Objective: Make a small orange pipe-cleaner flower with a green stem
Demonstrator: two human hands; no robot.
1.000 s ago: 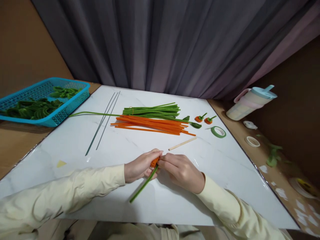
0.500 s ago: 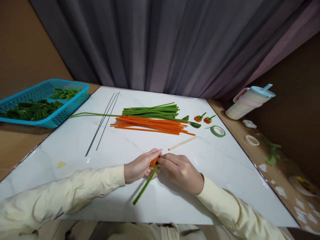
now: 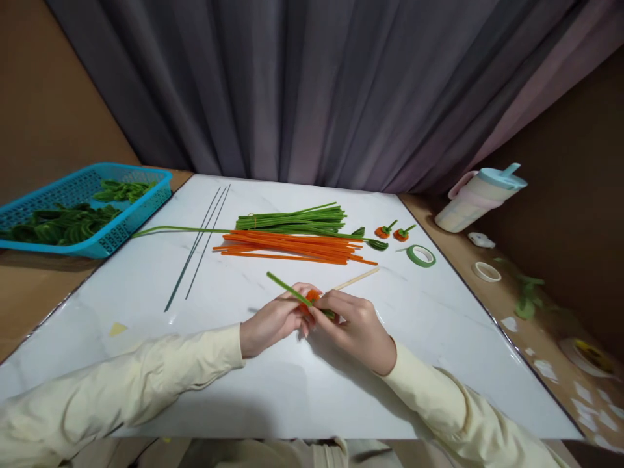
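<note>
Both hands meet near the middle of the white marble board [image 3: 146, 286]. My left hand [image 3: 273, 320] and my right hand [image 3: 351, 325] pinch a small orange coil [image 3: 312, 296] with a green pipe cleaner [image 3: 287, 289] running through it. The green stem points up and to the left, away from me. A thin wooden stick [image 3: 355, 278] lies just beyond my right hand's fingers.
Bundles of orange pipe cleaners [image 3: 292, 246] and green pipe cleaners [image 3: 297, 219] lie further back, with two finished orange pieces [image 3: 392, 231], green tape [image 3: 420, 255] and dark wires [image 3: 197, 246]. A blue basket [image 3: 117, 224] of green leaves sits left. A lidded cup [image 3: 475, 198] stands right.
The green stem, which pointed down toward me, has swung round and now points up-left. Both hands shifted slightly away from me, still pinching the orange coil.
</note>
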